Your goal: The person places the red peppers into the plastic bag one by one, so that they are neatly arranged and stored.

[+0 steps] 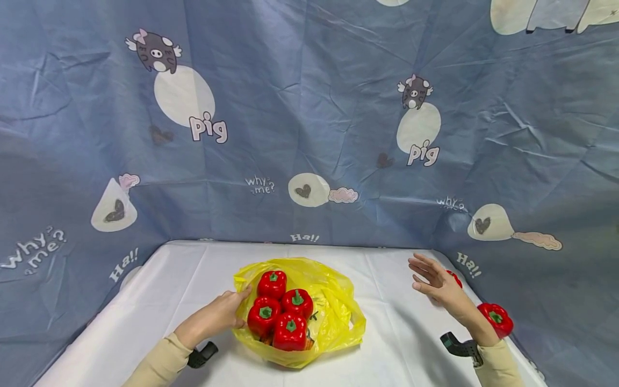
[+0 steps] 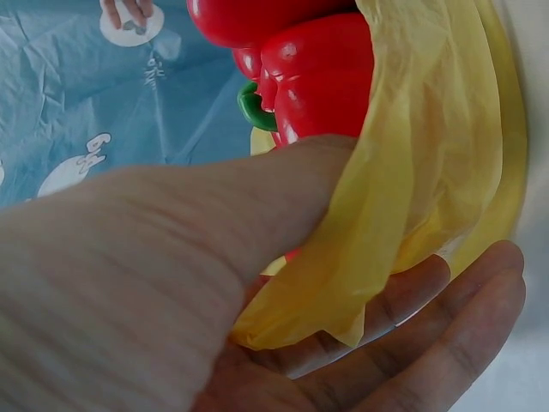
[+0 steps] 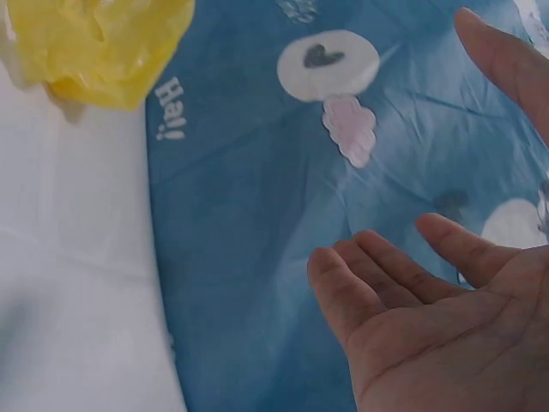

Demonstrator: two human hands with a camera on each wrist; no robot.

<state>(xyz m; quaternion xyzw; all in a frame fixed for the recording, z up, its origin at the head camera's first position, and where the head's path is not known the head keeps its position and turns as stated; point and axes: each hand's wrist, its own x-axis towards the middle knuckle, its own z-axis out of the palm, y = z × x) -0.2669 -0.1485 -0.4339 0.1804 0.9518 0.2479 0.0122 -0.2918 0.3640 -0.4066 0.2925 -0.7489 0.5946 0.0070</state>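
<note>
A yellow plastic bag [image 1: 333,290] lies spread on the table with its mouth facing up, and several red bell peppers [image 1: 290,331] with green stems sit inside it. At the bag's left edge, my left hand [image 1: 220,317] pinches the rim. In the left wrist view the thumb [image 2: 292,193] is inside the bag against the peppers, while the fingers [image 2: 446,343] are on the outside of the plastic. My right hand [image 1: 442,287] is raised over the right side of the table, palm toward the bag, fingers spread and holding nothing.
Two more red bell peppers are at the table's right side: one [image 1: 495,320] beside my right wrist, another [image 1: 453,278] partly hidden behind my right hand. White cloth covers the table [image 1: 193,269]. A blue printed curtain [image 1: 309,107] encloses the back and sides.
</note>
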